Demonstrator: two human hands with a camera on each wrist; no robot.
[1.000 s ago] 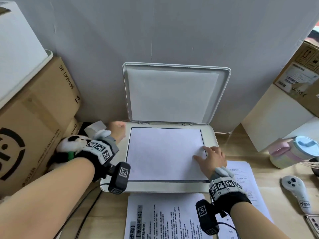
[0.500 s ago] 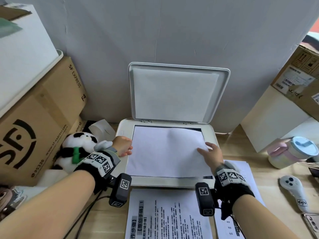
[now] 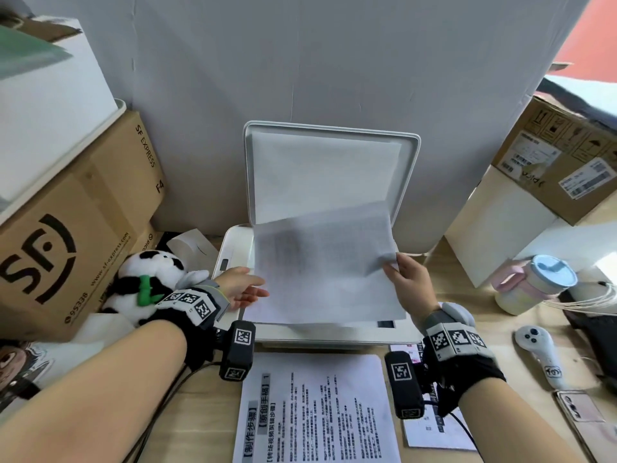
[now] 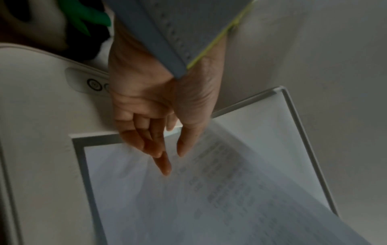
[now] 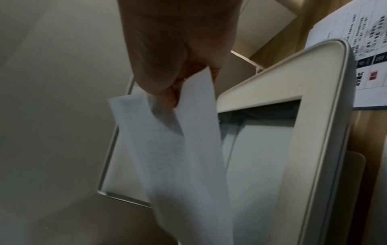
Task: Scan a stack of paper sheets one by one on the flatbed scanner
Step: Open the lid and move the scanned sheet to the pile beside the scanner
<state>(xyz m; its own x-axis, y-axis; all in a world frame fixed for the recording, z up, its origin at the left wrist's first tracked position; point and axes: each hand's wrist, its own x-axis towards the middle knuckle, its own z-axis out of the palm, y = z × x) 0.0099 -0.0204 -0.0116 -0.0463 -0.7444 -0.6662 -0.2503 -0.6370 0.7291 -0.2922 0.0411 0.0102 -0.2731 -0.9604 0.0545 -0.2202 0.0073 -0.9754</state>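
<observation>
The white flatbed scanner (image 3: 233,248) stands at the back of the desk with its lid (image 3: 409,168) raised. A paper sheet (image 3: 320,269) hangs tilted above the glass, its print showing faintly through. My right hand (image 3: 405,279) pinches the sheet's right edge (image 5: 194,102) and holds it up. My left hand (image 3: 247,289) reaches toward the sheet's left edge with straight fingers (image 4: 163,165); whether they touch the paper is unclear. A printed stack (image 3: 317,412) lies on the desk in front of the scanner. Further sheets (image 3: 434,436) lie to its right, partly under my right wrist.
SF cardboard boxes (image 3: 66,235) and a panda plush (image 3: 147,282) crowd the left. On the right stand more boxes (image 3: 561,162), a lidded cup (image 3: 534,285), a white controller (image 3: 541,352) and a phone (image 3: 581,409). A grey wall (image 3: 300,61) backs the scanner.
The sheet lay flat on the glass; my right hand has lifted its right edge up off the scanner. My left hand moved from the scanner's far left corner toward the sheet's left edge.
</observation>
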